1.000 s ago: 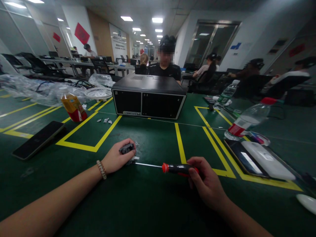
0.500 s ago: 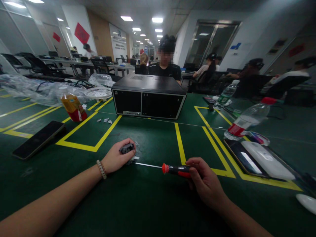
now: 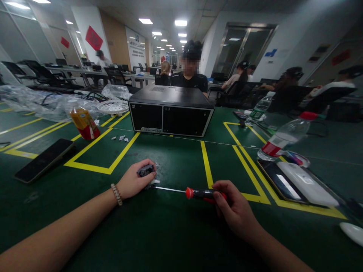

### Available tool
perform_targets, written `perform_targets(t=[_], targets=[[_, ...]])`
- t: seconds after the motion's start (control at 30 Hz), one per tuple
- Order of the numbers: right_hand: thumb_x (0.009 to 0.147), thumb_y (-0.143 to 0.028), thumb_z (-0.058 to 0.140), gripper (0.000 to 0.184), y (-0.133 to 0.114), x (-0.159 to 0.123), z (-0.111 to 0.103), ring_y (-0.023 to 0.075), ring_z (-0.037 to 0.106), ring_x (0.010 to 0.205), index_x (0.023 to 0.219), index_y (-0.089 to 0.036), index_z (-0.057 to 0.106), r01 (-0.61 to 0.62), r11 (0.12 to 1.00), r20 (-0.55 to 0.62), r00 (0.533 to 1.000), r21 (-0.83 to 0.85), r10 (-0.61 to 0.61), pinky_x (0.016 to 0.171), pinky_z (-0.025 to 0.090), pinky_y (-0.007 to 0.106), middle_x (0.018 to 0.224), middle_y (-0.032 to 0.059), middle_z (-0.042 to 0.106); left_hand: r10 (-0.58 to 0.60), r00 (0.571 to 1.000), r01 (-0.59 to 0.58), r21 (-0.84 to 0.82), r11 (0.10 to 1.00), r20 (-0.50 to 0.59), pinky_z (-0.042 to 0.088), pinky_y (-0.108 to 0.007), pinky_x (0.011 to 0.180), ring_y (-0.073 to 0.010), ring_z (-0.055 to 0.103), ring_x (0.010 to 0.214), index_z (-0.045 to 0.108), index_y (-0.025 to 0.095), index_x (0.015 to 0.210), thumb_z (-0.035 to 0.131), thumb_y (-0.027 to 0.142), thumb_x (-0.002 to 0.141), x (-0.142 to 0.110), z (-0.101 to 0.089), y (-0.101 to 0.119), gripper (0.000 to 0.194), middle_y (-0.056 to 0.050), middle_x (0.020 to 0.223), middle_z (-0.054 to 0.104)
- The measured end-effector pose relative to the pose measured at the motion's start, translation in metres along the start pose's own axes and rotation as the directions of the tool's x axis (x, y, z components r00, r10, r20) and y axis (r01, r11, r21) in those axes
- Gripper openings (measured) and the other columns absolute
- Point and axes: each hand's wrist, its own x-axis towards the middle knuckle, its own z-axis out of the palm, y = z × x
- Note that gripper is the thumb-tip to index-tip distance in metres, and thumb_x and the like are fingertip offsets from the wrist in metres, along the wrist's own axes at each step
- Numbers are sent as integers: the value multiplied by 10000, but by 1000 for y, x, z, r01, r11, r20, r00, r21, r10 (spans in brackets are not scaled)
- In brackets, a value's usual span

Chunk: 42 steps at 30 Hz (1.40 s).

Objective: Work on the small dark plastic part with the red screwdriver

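In my left hand (image 3: 135,180) is a small dark grey part (image 3: 145,171), its kind not clear, with the fingers wrapped round it just above the green table (image 3: 170,230). A bit of white (image 3: 155,181) shows at its lower right side. My right hand (image 3: 234,209) is closed round the end of a screwdriver (image 3: 202,194) with a black and red handle. The screwdriver lies almost level, its thin metal shaft pointing left to the grey part. The tip meets the part's lower right edge; its exact contact is too small to make out.
Beyond my hands stands a black case (image 3: 170,109), with a person (image 3: 189,71) behind it. A phone (image 3: 45,159) and an orange drink bottle (image 3: 85,122) are at left. Right are a clear bottle (image 3: 286,138), a phone (image 3: 283,181) and a white mouse (image 3: 351,233). Yellow tape marks the table.
My right hand has shifted slightly left and up along the screwdriver handle, and the handle appears turned. My left hand and the grey part have stayed in place.
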Motion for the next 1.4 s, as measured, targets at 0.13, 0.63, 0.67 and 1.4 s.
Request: perform_targets(t=[0.13, 0.63, 0.67, 1.4], targets=[[1029, -503, 524, 271, 2, 0, -1, 151, 602, 545, 1149, -260, 524, -1, 1000, -4, 1000, -18, 1, 461, 501, 264, 812, 3, 631, -3, 1000, 3, -2, 1000, 2, 501, -325, 697, -196, 622, 778, 621, 190, 992, 618, 337, 910, 0, 0, -1, 169, -22, 902, 646], [1031, -474, 522, 239, 2, 0, -1, 159, 609, 569, 1138, -261, 527, 5, 999, -2, 1000, -50, -5, 489, 514, 278, 788, -9, 610, 20, 1000, -20, -4, 1000, -10, 493, -326, 696, -193, 617, 764, 624, 194, 971, 616, 336, 905, 0, 1, 0, 157, -20, 884, 644], [1033, -471, 518, 236, 2, 0, -1, 159, 608, 568, 1139, -260, 528, 3, 999, 5, 1000, -52, -3, 491, 512, 278, 777, -11, 609, 20, 1000, -20, -2, 1000, -11, 494, -327, 697, -194, 617, 765, 625, 194, 970, 616, 338, 906, 0, 1, 0, 158, -20, 882, 645], [1026, -380, 476, 195, -10, 4, -2, 180, 614, 558, 1074, -240, 601, 50, 986, 73, 997, -160, -39, 489, 484, 300, 753, 9, 642, 17, 1000, -17, 27, 999, -18, 490, -323, 707, -196, 627, 770, 636, 191, 971, 617, 344, 896, 0, 0, 2, 171, -20, 880, 655]])
